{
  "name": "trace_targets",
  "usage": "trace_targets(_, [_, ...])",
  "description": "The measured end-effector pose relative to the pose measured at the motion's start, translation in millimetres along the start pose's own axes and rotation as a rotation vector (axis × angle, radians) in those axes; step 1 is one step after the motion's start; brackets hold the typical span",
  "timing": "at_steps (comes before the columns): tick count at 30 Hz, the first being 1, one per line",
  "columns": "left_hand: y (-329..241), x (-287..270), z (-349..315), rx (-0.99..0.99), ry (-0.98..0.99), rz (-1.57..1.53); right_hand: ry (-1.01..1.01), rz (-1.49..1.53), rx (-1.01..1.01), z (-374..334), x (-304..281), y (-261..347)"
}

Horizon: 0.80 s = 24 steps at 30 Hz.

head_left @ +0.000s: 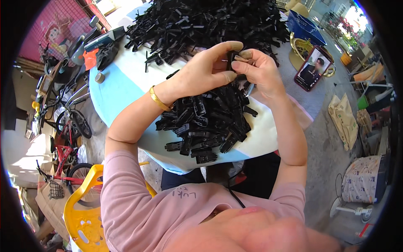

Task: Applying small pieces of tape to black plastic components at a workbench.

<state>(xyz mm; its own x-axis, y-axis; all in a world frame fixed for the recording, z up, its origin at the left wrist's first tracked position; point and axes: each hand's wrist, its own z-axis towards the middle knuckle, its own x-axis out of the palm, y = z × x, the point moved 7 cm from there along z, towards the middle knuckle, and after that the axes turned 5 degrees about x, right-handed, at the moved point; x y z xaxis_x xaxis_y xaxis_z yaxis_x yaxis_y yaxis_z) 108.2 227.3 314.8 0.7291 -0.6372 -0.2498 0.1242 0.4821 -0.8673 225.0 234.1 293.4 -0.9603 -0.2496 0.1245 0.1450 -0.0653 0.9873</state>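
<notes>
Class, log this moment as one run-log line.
left hand: pinches small black part | right hand: pinches same part | below: black parts pile | surface: table

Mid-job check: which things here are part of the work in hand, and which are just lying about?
In the work:
left hand
right hand
small black plastic part pinched between both
near heap of black parts
far heap

Lying about:
phone
yellow chair
bicycles

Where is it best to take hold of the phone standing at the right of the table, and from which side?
Probably by its two long edges, from above: the phone stands tilted against a gold holder, its upper end free, clear of both hands.
</notes>
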Motion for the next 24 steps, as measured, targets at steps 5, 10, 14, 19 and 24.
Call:
trace_targets(5, [1,-8,1,-0.044,-0.063,0.133,0.041,0.034,0.058,2,0,-9])
trace_targets(10, [4,-15,3,0.02,-0.136,0.006,0.066,0.089,0.049,2,2,-6])
trace_targets(14, [6,-15,2,0.011,-0.144,-0.002,0.007,-0.045,0.006,0,7,-5])
trace_targets(19, [5,-17,2,0.009,-0.187,0.109,-0.07,-0.123,-0.044,-4,6,-1])
trace_targets(24, [8,-19,-2,0.164,-0.314,0.048,-0.051,-0.169,-0.012,-4,10,-4])
